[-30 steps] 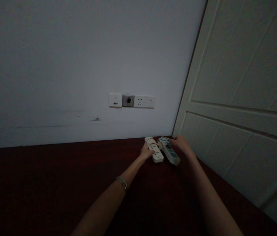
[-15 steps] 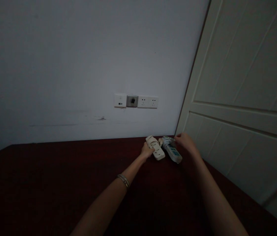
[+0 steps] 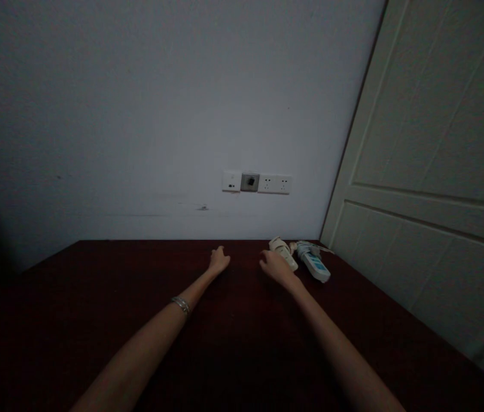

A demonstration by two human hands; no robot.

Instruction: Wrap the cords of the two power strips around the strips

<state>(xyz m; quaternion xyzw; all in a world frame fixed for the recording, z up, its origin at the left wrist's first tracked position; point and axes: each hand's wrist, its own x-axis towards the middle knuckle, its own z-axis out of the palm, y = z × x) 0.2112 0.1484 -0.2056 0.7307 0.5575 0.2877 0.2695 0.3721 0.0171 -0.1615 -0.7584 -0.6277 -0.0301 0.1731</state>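
A cream power strip [image 3: 288, 258] with its cord wound round one end lies near the wall, partly hidden behind my right hand [image 3: 274, 264]. Beside it, to the right, rests a second power strip [image 3: 317, 267] with blue-green sockets and a wrapped grey-white cord. My right hand is just left of and in front of the cream strip, its fingers pointing left and slightly apart; nothing shows in them. Farther left, my left hand [image 3: 219, 261] is over the dark red tabletop [image 3: 160, 269], empty, with thumb and fingers apart. Its wrist wears a bracelet [image 3: 180, 304].
A pale wall [image 3: 147, 137] stands behind the tabletop, carrying a row of sockets and plates [image 3: 274, 183]. On the right, a cream panelled door [image 3: 431, 143] rises along the table's side. The room is dim.
My left hand has let go of the cream power strip and moved left. My right hand has left the second strip's cord and come left, before the cream strip. The view has shifted slightly left.
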